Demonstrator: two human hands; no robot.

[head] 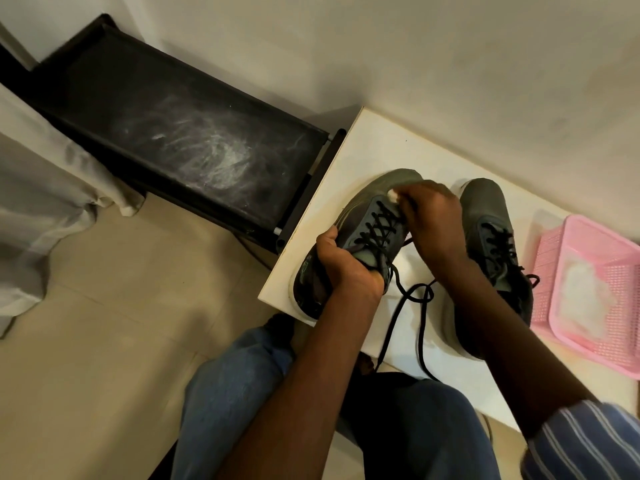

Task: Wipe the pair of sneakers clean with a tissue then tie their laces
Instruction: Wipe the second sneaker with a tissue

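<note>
Plain off-white wall [450,64] runs behind a white tabletop [374,150] pushed against it. Left of the table, a black fabric-shelf rack [166,133], top smeared with white dust. Beige tiled floor [104,341]. Pale curtain [34,188] bunches onto the floor at far left. Warm, dim light.

Looks like a home corner: plain walls, tiled floor [114,323], dusty black rack [180,140] and draped curtain [45,188] left of the left hand [346,265].

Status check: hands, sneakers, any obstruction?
Left hand grips left sneaker. Right hand presses tissue on it. Laces untied. Nothing blocking.
</note>
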